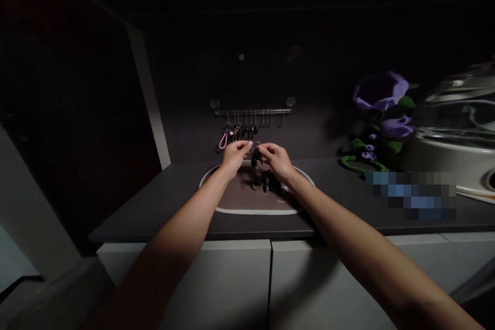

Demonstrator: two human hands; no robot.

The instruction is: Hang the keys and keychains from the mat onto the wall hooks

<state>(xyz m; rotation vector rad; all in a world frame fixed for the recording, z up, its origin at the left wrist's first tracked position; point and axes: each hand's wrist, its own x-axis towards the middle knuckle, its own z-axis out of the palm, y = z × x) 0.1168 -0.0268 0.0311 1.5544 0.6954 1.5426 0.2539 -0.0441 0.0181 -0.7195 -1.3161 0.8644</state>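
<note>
Both hands meet above a brown mat (232, 198) with a pale rim on the dark counter. My left hand (234, 157) pinches one side of a thin metal key ring (256, 143). On its other side, the fingers of my right hand (276, 159) are closed on the same ring. Dark keys (255, 157) dangle from it between the hands. Below them, another bunch of keys (257, 180) lies on the mat, partly hidden by my right hand. Behind, a clear hook rail (253, 112) on the wall carries several key sets and a pink strap loop (223, 140).
To the right stand purple artificial flowers (381, 94) with a green base, beside a large cream appliance with a clear lid (460, 157). A blurred-out bluish item (410, 196) lies before them. White cabinet doors (235, 278) run below the counter edge. A side panel (149, 93) rises at left.
</note>
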